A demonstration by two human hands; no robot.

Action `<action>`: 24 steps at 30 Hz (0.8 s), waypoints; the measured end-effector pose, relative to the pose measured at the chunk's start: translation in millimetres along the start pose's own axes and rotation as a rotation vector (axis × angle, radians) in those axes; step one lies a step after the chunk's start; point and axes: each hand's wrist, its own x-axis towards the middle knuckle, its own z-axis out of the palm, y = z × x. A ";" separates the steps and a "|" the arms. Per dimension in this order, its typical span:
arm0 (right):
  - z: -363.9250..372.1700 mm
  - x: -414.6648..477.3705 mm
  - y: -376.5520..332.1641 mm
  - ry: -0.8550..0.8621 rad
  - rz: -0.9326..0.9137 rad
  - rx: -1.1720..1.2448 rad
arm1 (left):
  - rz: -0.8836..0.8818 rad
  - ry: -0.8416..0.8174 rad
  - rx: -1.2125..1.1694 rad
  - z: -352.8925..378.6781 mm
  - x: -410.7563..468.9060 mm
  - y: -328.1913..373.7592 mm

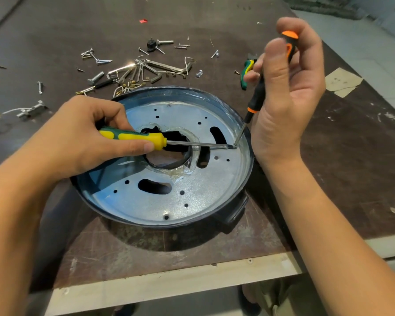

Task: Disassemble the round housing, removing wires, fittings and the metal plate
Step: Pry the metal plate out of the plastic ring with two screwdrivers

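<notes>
Clasping yellow-green screwdriver (pixel 132 136) in left grip (pixel 84 137), pinching orange-black screwdriver (pixel 258 94) in right grip (pixel 287 96), with tips together at three o'clock on metal plate (pixel 192 190) inside round housing (pixel 233 214).

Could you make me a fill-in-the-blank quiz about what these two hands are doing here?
The left hand grips a screwdriver with a green and ____ handle.
The right hand holds a black screwdriver with ____ trim.
Both tips meet at the ____ edge of the metal plate.
Missing: yellow; orange; right.
</notes>
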 end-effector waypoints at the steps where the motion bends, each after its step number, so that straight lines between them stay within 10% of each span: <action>1: 0.3 0.7 0.3 -0.004 -0.024 -0.029 | -0.002 -0.003 0.000 0.1 0.0 0.1; 24: -0.5 0.0 2.7 -0.040 -0.049 -0.037 | -0.009 0.002 0.002 0.6 -0.8 -0.1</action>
